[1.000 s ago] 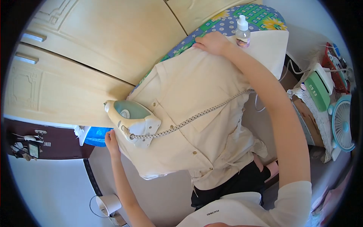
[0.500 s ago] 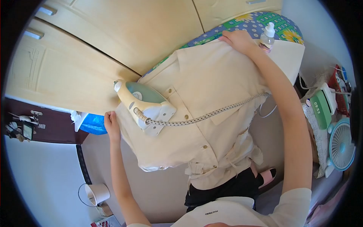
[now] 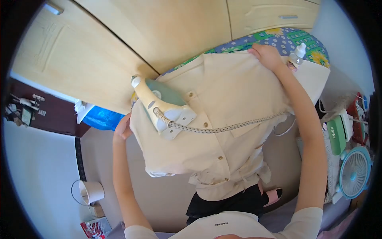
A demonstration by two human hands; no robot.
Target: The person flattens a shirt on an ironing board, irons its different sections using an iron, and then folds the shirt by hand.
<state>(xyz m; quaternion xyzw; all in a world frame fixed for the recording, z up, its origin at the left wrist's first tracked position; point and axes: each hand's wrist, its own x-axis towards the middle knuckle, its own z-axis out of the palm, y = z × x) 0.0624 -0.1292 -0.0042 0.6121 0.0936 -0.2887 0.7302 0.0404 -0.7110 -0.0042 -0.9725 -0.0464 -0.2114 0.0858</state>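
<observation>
A cream buttoned garment (image 3: pixel 246 91) lies spread over the ironing board (image 3: pixel 308 36), its lower part hanging toward the person's black shorts (image 3: pixel 225 205) at 6 o'clock. Taking the garment's middle as the centre of the dial, an iron (image 3: pixel 173 105) rests on it at 9 o'clock, its tip pointing to about 10. The iron's speckled cord (image 3: pixel 238 126) runs across the cloth toward 3 o'clock.

The right hand (image 3: pixel 267 55) is at 1 o'clock on the upper edge, its fingers bent and drawn almost together, pinching the cloth. The left hand (image 3: pixel 124 126) touches the side edge at 9 o'clock, just beyond the iron; its fingers are partly hidden by the cloth, so how far they are closed, or whether they grip, cannot be told.

At 2 o'clock a clear spray bottle (image 3: pixel 295 59) with a white top, leaning in this view, is beside the right wrist, near a white sheet (image 3: pixel 314 77). Farther out are a green digital clock (image 3: pixel 336 137) just past 3, a blue fan (image 3: pixel 354 175) at 4, a white bucket (image 3: pixel 93 190) at 8, a blue bag (image 3: pixel 104 118) at 9, and pale cupboard doors (image 3: pixel 179 28) from 10 to 12.
</observation>
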